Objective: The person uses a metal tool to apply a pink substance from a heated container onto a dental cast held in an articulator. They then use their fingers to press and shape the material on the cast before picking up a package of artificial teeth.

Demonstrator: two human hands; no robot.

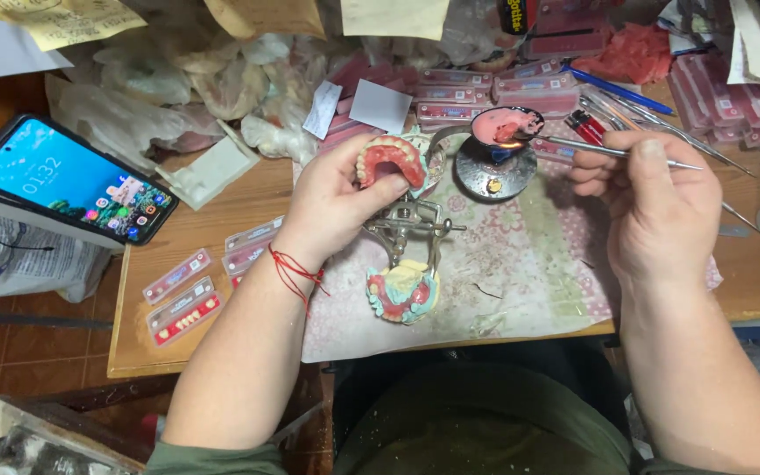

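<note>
My left hand (334, 198) grips a pink wax denture with white teeth (390, 160), mounted on the upper arm of a metal articulator (408, 224). The lower denture model (402, 290) lies below it on the patterned cloth (521, 264). My right hand (648, 198) holds a thin metal wax tool (609, 151), its tip reaching into a spoon of pink wax (503, 125) held over a small round metal burner (493, 171).
A lit smartphone (72, 179) leans at the left. Strips of false teeth (182, 299) lie on the wooden table (186, 237). Plastic bags, paper and pink boxes crowd the back. Metal instruments (661, 123) and a blue pen lie at the right.
</note>
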